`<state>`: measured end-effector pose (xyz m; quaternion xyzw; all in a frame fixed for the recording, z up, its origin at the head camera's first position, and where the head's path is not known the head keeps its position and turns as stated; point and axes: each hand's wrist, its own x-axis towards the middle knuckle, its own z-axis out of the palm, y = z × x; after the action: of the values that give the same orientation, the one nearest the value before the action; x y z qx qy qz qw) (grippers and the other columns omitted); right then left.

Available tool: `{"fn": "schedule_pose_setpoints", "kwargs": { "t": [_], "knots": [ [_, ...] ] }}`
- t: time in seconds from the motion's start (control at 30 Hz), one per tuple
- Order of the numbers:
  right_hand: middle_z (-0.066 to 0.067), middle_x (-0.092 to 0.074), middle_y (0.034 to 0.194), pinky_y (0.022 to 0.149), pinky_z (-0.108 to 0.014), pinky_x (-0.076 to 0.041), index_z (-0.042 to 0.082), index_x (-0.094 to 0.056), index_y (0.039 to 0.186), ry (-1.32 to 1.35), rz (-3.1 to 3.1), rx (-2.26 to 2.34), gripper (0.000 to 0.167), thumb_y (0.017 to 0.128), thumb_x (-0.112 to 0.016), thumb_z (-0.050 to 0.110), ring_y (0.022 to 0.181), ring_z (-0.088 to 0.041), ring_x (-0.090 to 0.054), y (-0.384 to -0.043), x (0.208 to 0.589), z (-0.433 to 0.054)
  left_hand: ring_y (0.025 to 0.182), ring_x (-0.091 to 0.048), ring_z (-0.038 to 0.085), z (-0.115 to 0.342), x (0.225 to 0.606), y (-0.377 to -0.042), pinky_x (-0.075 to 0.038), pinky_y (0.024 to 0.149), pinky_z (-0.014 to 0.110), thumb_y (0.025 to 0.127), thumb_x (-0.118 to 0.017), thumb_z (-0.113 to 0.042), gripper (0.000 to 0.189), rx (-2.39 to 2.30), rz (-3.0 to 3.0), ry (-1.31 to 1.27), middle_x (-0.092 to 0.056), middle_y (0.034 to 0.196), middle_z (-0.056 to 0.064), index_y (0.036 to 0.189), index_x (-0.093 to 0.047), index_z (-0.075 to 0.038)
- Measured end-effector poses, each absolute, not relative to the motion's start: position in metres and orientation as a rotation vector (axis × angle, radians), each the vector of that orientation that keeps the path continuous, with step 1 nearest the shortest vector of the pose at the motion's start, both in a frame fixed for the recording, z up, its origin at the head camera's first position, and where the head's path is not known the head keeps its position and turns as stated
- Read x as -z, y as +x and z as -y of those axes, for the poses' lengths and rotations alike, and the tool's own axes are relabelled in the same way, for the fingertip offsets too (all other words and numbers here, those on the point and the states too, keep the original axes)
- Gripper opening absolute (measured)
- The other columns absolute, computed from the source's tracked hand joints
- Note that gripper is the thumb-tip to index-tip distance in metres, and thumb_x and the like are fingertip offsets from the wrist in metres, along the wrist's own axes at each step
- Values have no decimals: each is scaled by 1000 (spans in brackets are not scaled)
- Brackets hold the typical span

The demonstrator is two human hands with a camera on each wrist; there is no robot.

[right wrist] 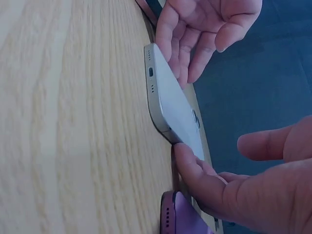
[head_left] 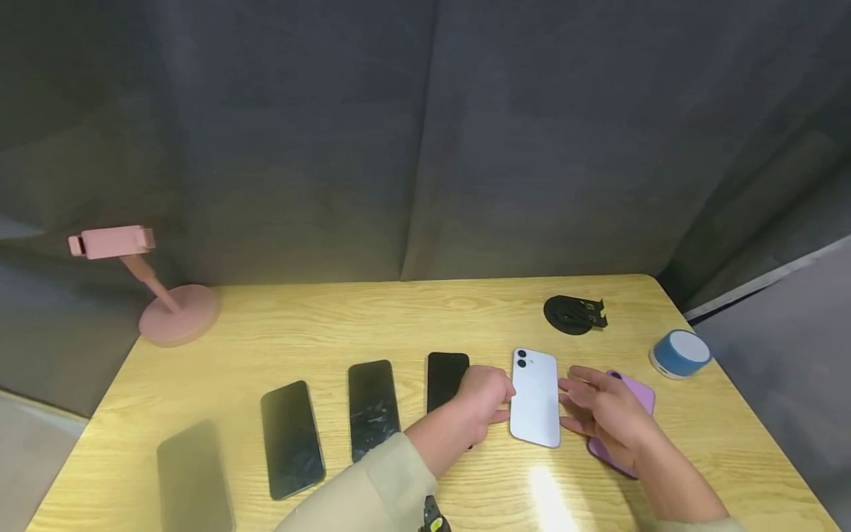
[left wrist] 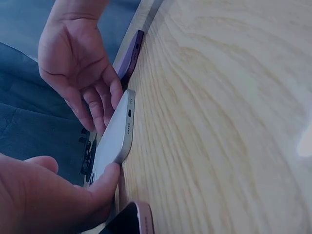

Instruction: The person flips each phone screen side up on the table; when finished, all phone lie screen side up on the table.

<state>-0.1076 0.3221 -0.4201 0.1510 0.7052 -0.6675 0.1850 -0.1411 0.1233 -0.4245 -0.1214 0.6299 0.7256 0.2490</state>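
Observation:
A white phone (head_left: pixel 535 399) lies on the wooden table, camera side up, with its two lenses at the far left corner. My left hand (head_left: pixel 484 399) is at its left edge, fingertips touching its side, as the left wrist view shows. Along the opposite edge, my right hand (head_left: pixel 610 406) has its extended fingers right at the phone's side. The right wrist view shows both hands flanking the white phone (right wrist: pixel 170 97), thumbs away from it. Partly under my right hand lies a purple phone (head_left: pixel 640 397). Beneath my left forearm a black-screened phone (head_left: pixel 445 375) is partly hidden.
Two more dark-screened phones, one in the middle (head_left: pixel 372 406) and one farther left (head_left: pixel 291 440), lie in the row. A pink phone stand (head_left: pixel 176 318) stands at the back left. At the right are a folded black stand (head_left: pixel 568 315) and a blue-and-white cylinder (head_left: pixel 681 355).

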Motion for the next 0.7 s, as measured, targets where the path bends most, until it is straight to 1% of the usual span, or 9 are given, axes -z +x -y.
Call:
{"fn": "schedule_pose_setpoints", "kwargs": {
  "t": [0.07, 0.17, 0.27, 0.37, 0.47, 0.53, 0.6, 0.67, 0.7],
  "knots": [
    [-31, -25, 154, 91, -42, -54, -7, -5, 156, 423, -1997, 1875, 60, 107, -37, 5, 117, -28, -51, -110, 420, -323, 94, -60, 30, -125, 425, -141, -55, 85, 45, 76, -52, 10, 13, -1979, -1725, -361, -57, 110, 10, 81, -50, -2],
    [-31, -28, 153, 87, -42, -55, -9, -8, 155, 435, -2032, 1855, 59, 107, -38, 5, 111, -25, -53, -113, 420, -321, 92, -60, 28, -128, 425, -142, -55, 82, 44, 77, -55, 8, 13, -1967, -1762, -404, -56, 98, 9, 84, -53, -2],
    [-31, -31, 152, 85, -41, -56, -11, -11, 154, 444, -2070, 1832, 58, 106, -39, 3, 110, -27, -53, -115, 420, -318, 91, -57, 26, -130, 425, -142, -55, 80, 43, 78, -59, 6, 12, -1941, -1806, -434, -56, 98, 8, 87, -57, -2],
    [-31, -32, 151, 84, -41, -56, -11, -13, 154, 453, -2100, 1808, 58, 104, -41, 0, 113, -29, -53, -117, 420, -315, 91, -54, 25, -131, 425, -142, -55, 76, 42, 77, -60, 5, 15, -1920, -1848, -456, -55, 105, 6, 90, -60, -2],
    [-31, -33, 150, 82, -39, -57, -12, -14, 153, 459, -2131, 1781, 60, 103, -45, -1, 111, -28, -55, -117, 421, -314, 81, -54, 25, -133, 424, -142, -54, 68, 38, 77, -61, 6, 14, -1916, -1874, -472, -55, 102, 6, 88, -60, -3],
    [-31, -33, 150, 81, -38, -57, -12, -15, 153, 460, -2149, 1767, 62, 102, -48, -2, 106, -26, -58, -117, 421, -313, 66, -51, 21, -134, 424, -142, -50, 58, 31, 76, -59, 8, 13, -1936, -1862, -490, -53, 89, 4, 81, -57, -5],
    [-31, -33, 149, 79, -36, -57, -12, -17, 153, 458, -2158, 1759, 64, 100, -52, -3, 101, -23, -60, -116, 421, -312, 50, -42, 17, -136, 423, -142, -39, 47, 25, 76, -57, 10, 19, -1955, -1844, -514, -47, 72, 1, 72, -51, -7],
    [-31, -33, 149, 77, -35, -57, -12, -19, 152, 454, -2160, 1758, 66, 98, -55, -5, 97, -21, -60, -115, 421, -312, 45, -34, 13, -138, 423, -142, -31, 44, 23, 77, -55, 12, 24, -1970, -1835, -529, -41, 63, -1, 69, -47, -8],
    [-31, -33, 148, 76, -34, -57, -13, -19, 152, 447, -2161, 1757, 68, 96, -57, -6, 95, -19, -60, -115, 422, -313, 46, -36, 13, -139, 423, -141, -32, 44, 23, 76, -54, 15, 23, -1978, -1841, -530, -43, 63, -1, 70, -50, -7]
  ]
}}
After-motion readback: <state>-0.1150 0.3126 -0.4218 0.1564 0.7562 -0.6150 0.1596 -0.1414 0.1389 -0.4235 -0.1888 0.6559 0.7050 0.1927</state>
